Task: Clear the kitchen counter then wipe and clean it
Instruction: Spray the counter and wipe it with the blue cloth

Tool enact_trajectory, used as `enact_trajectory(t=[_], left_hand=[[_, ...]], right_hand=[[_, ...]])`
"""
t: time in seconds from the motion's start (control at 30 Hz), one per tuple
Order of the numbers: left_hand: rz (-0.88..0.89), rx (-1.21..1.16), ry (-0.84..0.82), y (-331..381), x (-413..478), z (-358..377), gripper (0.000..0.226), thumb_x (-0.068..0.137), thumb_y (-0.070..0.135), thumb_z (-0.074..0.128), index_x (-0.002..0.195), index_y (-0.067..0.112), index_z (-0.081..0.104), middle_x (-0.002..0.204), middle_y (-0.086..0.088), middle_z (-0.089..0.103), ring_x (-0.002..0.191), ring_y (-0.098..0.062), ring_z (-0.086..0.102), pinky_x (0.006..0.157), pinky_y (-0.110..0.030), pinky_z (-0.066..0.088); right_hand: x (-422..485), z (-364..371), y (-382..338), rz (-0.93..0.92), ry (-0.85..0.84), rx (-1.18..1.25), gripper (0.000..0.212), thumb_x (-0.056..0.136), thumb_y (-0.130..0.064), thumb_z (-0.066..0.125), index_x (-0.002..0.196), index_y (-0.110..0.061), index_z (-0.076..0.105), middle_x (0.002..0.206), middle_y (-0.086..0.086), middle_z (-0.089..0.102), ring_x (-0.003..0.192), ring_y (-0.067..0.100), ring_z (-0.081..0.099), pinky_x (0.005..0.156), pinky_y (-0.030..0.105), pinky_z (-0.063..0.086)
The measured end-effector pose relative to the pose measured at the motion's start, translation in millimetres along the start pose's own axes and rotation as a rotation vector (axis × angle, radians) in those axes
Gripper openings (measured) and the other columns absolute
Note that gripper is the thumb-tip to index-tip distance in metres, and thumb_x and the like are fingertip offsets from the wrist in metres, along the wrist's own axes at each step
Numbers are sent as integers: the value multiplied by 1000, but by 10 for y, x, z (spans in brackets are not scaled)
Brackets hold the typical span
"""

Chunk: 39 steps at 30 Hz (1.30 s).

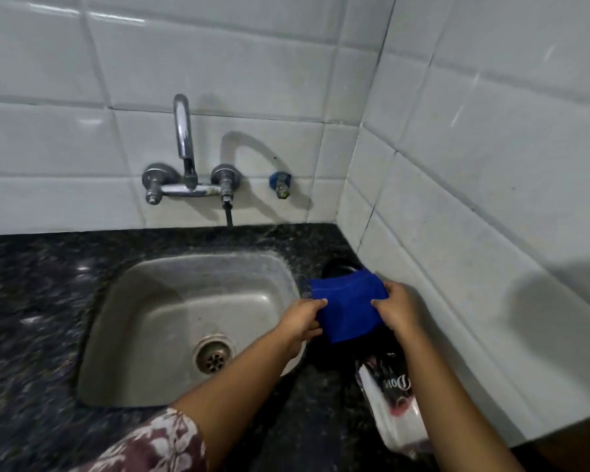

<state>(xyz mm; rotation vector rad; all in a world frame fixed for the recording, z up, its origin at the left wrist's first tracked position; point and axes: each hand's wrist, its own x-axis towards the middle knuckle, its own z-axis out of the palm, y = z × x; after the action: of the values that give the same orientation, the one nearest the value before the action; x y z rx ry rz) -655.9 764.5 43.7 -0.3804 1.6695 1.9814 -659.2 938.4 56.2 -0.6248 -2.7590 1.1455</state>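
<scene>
Both hands hold blue cloth (346, 306) stretched between them, above counter (31, 284) just right of sink (184, 301). Left hand (302, 320) pinches left edge, right hand (397, 310) pinches right edge. Plastic packet (387, 403) lies on counter under right forearm. Tap (184, 148) on tiled wall.

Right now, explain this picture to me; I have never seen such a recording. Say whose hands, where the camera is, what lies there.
No machine here: a person wears one camera on the head, looking down, so both arms are their own. The left hand and right hand each pinch an edge of a blue cloth, right of the steel sink set in a dark counter. A tap is on the tiled wall. A white printed packet lies on the counter by the right forearm; a dark object behind the cloth is too hidden to name.
</scene>
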Motion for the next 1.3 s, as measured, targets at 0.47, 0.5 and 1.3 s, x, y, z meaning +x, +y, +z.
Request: enact_trajectory(t=[0.47,0.5,1.3], left_hand=[[-48,53,-70,17,123,236,45,99,26,49,141,11,40,144,-8,46,129,-23,46,98,-29,39],[-27,68,-44,42,66,188,41,99,27,47,138,14,43,140,-6,50,123,-21,51,91,-29,41],[489,-250,692,-382,-3061,-3861,23,100,24,49,120,21,59,108,7,70,98,-12,67,89,-30,49]], right_hand=[[-51,100,151,42,27,-331,50,91,-25,56,138,-18,42,130,12,55,112,33,57,86,38,50],[-69,105,125,31,23,-343,54,91,-31,56,141,-19,38,135,11,52,115,32,54,88,40,50],[-2815,2123,-2469,-163,-585,603,25,97,-22,53,122,-20,57,108,-3,68,96,17,66,78,28,47]])
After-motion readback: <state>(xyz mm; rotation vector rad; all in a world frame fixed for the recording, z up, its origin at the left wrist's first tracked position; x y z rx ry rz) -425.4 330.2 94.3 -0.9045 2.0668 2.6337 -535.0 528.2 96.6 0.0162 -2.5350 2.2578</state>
